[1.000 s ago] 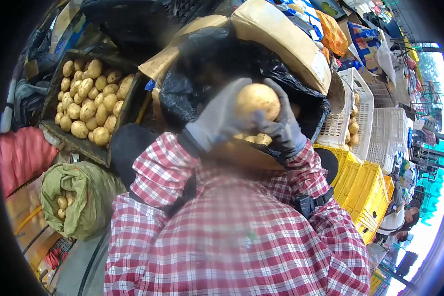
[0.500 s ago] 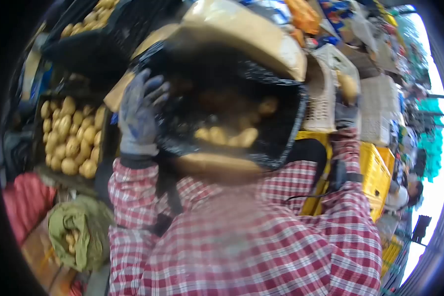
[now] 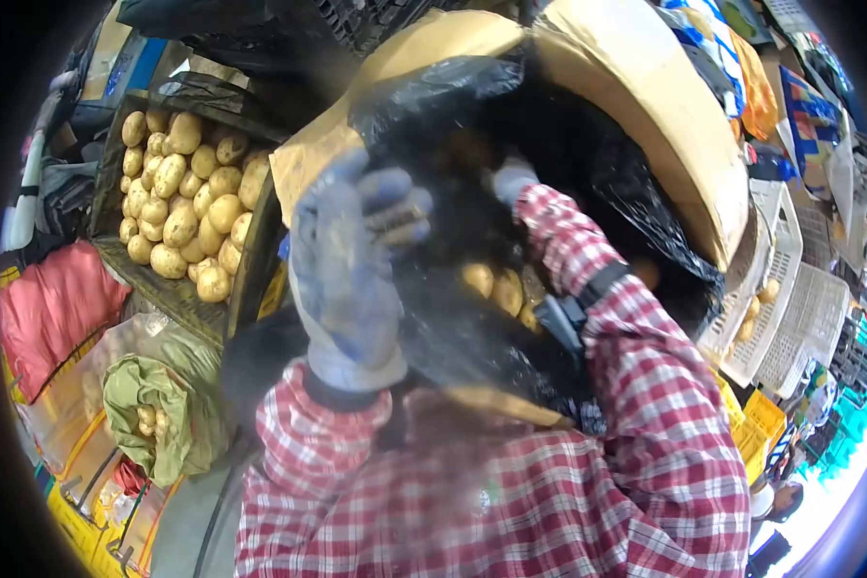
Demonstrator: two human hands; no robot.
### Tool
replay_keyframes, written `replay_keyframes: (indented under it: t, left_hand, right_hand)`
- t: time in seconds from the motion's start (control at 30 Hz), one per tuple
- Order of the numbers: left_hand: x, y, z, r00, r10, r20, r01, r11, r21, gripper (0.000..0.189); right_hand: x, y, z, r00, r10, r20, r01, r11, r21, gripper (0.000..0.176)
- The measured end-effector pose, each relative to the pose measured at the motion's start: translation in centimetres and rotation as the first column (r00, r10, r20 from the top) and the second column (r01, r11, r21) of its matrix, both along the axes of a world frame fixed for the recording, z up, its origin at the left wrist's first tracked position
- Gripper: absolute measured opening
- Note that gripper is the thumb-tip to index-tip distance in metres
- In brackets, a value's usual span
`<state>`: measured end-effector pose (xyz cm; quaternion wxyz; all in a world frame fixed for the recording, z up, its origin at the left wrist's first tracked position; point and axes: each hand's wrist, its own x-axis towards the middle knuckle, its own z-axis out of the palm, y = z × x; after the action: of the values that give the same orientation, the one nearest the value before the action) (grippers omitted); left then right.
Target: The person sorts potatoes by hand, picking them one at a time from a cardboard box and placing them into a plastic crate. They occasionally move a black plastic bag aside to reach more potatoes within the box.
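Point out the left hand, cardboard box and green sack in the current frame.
left hand (image 3: 345,275): head view, middle of the glove.
cardboard box (image 3: 660,106): head view, large upper-right flap.
green sack (image 3: 188,409): head view, cloth just right of its opening.

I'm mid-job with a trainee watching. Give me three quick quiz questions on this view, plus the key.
1. Which hand reaches deeper into the brown cardboard box lined with glossy black plastic?
2. True or false: the crumpled green sack is tied shut.
3. Fill in: the dark rectangular crate on the left holds ____.

Key
1. The right grey-gloved hand.
2. False; its mouth is open.
3. Rounded yellow-brown potatoes.
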<state>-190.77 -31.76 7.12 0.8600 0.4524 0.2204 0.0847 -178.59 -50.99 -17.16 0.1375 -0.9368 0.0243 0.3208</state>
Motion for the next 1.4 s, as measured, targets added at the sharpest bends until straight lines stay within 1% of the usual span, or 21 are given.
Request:
replay_keyframes:
  t: [0.17,0.27,0.37,0.47,0.5,0.57,0.63,0.67,0.73,0.8,0.83,0.87,0.97,1.03,1.13,1.17,1.23,1.27,1.3,1.33,1.4]
  left_hand:
    - [0.0,0.1,-1.4,0.997,-0.018,-0.081,0.017,1.000,-0.020,0.046]
    - [0.1,0.1,-1.4,0.987,-0.079,-0.140,0.093,0.991,0.097,0.054]
    - [0.0,0.0,-0.8,0.984,-0.143,-0.109,0.151,0.986,0.066,0.053]
    - [-0.7,-0.4,-1.8,0.979,-0.201,-0.028,0.198,0.977,-0.076,0.049]
    - [-0.9,-0.9,-1.5,0.974,-0.216,-0.075,0.215,0.976,-0.022,0.042]
    - [-1.7,-2.9,-3.8,0.966,-0.207,0.152,0.157,0.945,0.286,0.042]
    - [-1.4,-3.4,-1.6,0.868,-0.406,0.285,-0.079,0.455,0.887,0.042]
    - [-1.3,-4.1,-1.6,0.739,-0.564,0.368,-0.108,0.441,0.891,0.042]
    - [-3.1,-4.7,-0.4,0.519,-0.842,0.146,-0.102,0.109,0.989,0.049]
    - [-2.2,-5.0,-3.0,0.614,-0.781,0.112,0.289,0.355,0.889,0.061]
    - [-2.3,-4.7,-3.7,0.621,-0.783,-0.029,0.697,0.534,0.479,0.062]
    - [-2.5,-4.4,-4.1,0.551,-0.821,-0.149,0.815,0.568,-0.116,0.064]
    - [-3.4,-4.5,-2.3,0.390,-0.920,0.045,0.917,0.384,-0.104,0.062]
    - [-4.2,-5.4,-1.8,0.430,-0.891,0.149,0.884,0.449,0.132,0.058]
    - [-5.4,-5.8,0.5,0.513,-0.813,0.275,0.800,0.569,0.190,0.068]
    - [-5.2,-5.7,-0.9,0.491,-0.796,0.354,0.655,0.605,0.452,0.077]
    - [-4.4,-4.7,-0.5,0.371,-0.864,0.339,0.387,0.476,0.790,0.076]
    - [-4.2,-4.3,-0.2,0.319,-0.896,0.309,0.213,0.386,0.898,0.076]
    - [-4.1,-4.0,0.0,0.313,-0.895,0.319,0.222,0.395,0.892,0.075]
    - [-4.3,-3.8,-0.2,0.348,-0.863,0.366,0.517,0.502,0.693,0.074]
    - [-4.7,-3.6,-0.9,0.459,-0.793,0.400,0.853,0.519,0.049,0.072]
  right_hand:
    - [1.2,1.5,-7.4,0.993,0.003,-0.118,-0.019,0.992,-0.128,0.065]
    - [1.6,-0.4,-6.7,0.993,-0.044,-0.108,0.054,0.995,0.085,0.072]
    - [0.6,-3.1,-2.6,0.968,-0.152,-0.199,0.239,0.799,0.552,0.079]
    - [-2.6,-5.3,4.5,0.940,-0.074,-0.334,0.339,0.337,0.878,0.087]
    - [-4.0,-4.3,9.7,0.939,-0.167,-0.301,0.344,0.435,0.832,0.094]
    - [-7.1,-4.7,15.5,0.955,-0.177,-0.239,0.291,0.382,0.877,0.095]
    - [-9.6,-5.1,20.4,0.971,-0.177,-0.160,0.224,0.451,0.864,0.097]
    - [-10.8,-5.8,20.9,0.978,-0.176,-0.113,0.180,0.436,0.882,0.095]
    - [-13.1,-6.3,22.9,0.980,-0.196,-0.034,0.120,0.444,0.888,0.094]
    - [-15.5,-6.3,25.8,0.972,-0.235,0.028,0.095,0.495,0.864,0.095]
    - [-16.6,-6.3,26.9,0.965,-0.261,0.026,0.113,0.503,0.857,0.098]
    - [-17.4,-6.5,27.6,0.959,-0.284,0.024,0.130,0.513,0.848,0.100]
    - [-18.5,-7.8,27.4,0.916,-0.179,0.358,-0.153,0.669,0.727,0.099]
    - [-19.2,-7.4,28.1,0.891,-0.196,0.410,-0.186,0.664,0.724,0.095]
    - [-20.3,-6.3,28.5,0.934,-0.344,0.096,0.064,0.425,0.903,0.085]
    - [-20.1,-7.0,28.0,0.933,-0.342,-0.111,0.216,0.288,0.933,0.084]
    - [-20.4,-6.1,28.7,0.845,-0.265,-0.464,0.439,-0.150,0.886,0.083]
    - [-20.5,-6.3,28.2,0.874,-0.301,-0.381,0.377,-0.075,0.923,0.085]
    - [-20.5,-6.4,27.6,0.897,-0.328,-0.297,0.316,0.004,0.949,0.086]
    - [-20.5,-6.4,27.2,0.915,-0.346,-0.209,0.252,0.083,0.964,0.088]
    - [-20.6,-6.3,27.4,0.915,-0.386,-0.121,0.187,0.140,0.972,0.093]
